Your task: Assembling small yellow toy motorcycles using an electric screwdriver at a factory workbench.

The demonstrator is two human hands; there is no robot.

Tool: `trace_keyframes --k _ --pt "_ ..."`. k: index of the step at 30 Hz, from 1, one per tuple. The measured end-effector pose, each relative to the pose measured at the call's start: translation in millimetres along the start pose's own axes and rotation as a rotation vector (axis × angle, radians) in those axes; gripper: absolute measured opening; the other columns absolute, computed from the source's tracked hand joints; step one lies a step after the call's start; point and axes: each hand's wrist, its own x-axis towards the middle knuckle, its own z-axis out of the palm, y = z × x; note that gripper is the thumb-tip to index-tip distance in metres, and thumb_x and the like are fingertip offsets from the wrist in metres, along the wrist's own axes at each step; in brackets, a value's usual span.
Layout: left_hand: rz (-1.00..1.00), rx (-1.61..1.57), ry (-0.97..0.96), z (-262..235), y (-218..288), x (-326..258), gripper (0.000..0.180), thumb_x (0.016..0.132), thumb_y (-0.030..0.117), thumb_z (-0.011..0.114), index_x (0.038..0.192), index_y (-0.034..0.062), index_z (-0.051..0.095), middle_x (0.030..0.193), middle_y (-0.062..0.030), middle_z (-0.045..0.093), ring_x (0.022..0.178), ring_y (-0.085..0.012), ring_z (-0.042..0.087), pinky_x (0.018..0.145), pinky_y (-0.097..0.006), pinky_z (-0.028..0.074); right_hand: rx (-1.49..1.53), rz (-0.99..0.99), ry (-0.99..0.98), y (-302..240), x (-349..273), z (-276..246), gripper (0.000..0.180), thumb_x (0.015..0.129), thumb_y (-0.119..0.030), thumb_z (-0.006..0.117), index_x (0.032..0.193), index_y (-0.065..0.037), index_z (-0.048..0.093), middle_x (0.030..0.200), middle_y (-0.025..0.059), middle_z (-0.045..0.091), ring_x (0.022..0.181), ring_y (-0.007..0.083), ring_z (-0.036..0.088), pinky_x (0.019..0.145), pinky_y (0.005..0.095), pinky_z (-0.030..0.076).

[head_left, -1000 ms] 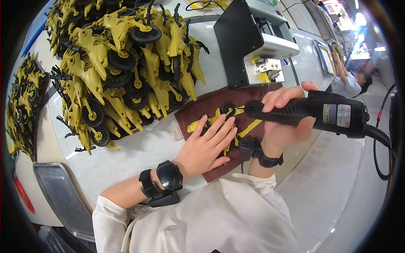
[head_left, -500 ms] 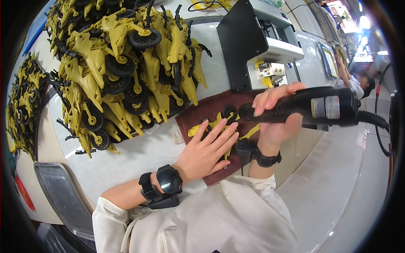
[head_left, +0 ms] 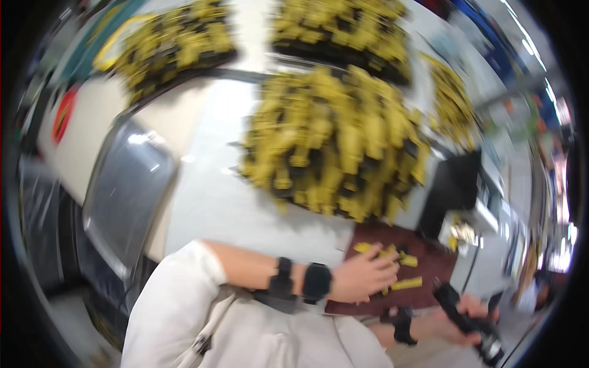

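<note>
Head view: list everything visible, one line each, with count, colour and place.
Heaps of yellow-and-black plastic parts: several, blurred, across the table's far side.
Dark red mat: one, near table edge.
Loose yellow plastic pieces: a few, on the mat.
Black box-shaped machine: one, right of the mat.
White table: one, under everything.
Black power screwdriver: one, in right hand.
Left hand: black wrist bands, on the mat's pieces.
Right hand: grips the screwdriver, lower right.

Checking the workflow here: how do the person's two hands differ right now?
The left hand lies on the dark red mat, fingers on a yellow part; the right hand is off the mat, lower, gripping a black power tool. The left wrist shows two black bands, the right one. Both are bare.
</note>
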Motion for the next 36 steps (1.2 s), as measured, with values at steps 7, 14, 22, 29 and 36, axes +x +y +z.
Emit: trace_keyframes --k 7,14,22,29,36 --pt "0.051 0.158 0.123 21 0 32 0.013 0.071 0.024 0.062 0.074 0.0116 0.063 0.09 -0.005 0.053 0.094 -0.0242 0.049 0.085 -0.045 0.035 0.069 0.316 0.336 37 -13 -26 0.04 0.093 -0.036 0.047 0.111 0.0 0.048 0.074 0.0051 0.048 0.061 0.016 0.044 0.062 0.0279 0.04" --pt "0.132 0.191 0.143 0 -12 2 0.02 0.071 0.017 0.064 0.089 0.0102 0.058 0.1 -0.005 0.054 0.099 -0.0198 0.048 0.075 -0.033 0.038 0.586 0.68 0.344 57 -39 -35 0.04 0.087 -0.036 0.057 0.104 0.0 0.05 0.072 0.0027 0.04 0.06 0.0129 0.041 0.056 0.0245 0.039" --pt "-0.066 -0.081 0.301 -149 16 -130 0.024 0.072 0.0 0.057 0.095 0.0043 0.056 0.095 -0.0136 0.05 0.091 -0.0316 0.051 0.078 -0.04 0.044 0.611 0.812 0.288 70 -45 -55 0.043 0.088 -0.04 0.055 0.109 -0.003 0.052 0.072 0.0012 0.043 0.058 0.0104 0.042 0.053 0.0207 0.04" --pt "-1.228 0.584 0.496 -198 0 -415 0.053 0.055 -0.001 0.049 0.108 0.0069 0.056 0.118 -0.0161 0.048 0.119 -0.0362 0.039 0.104 -0.045 0.025 0.47 0.842 0.253 77 -37 -49 0.043 0.09 -0.043 0.053 0.109 -0.003 0.052 0.072 0.0028 0.046 0.058 0.0138 0.043 0.055 0.0259 0.042" --pt "-1.291 0.787 0.506 -183 -13 -361 0.078 0.076 0.032 0.062 0.143 0.0076 0.029 0.15 -0.0214 0.016 0.138 -0.0406 0.012 0.109 -0.055 0.008 0.545 0.894 0.262 84 -48 -48 0.041 0.09 -0.044 0.051 0.105 -0.007 0.055 0.073 0.0033 0.05 0.059 0.0154 0.045 0.056 0.0278 0.043"
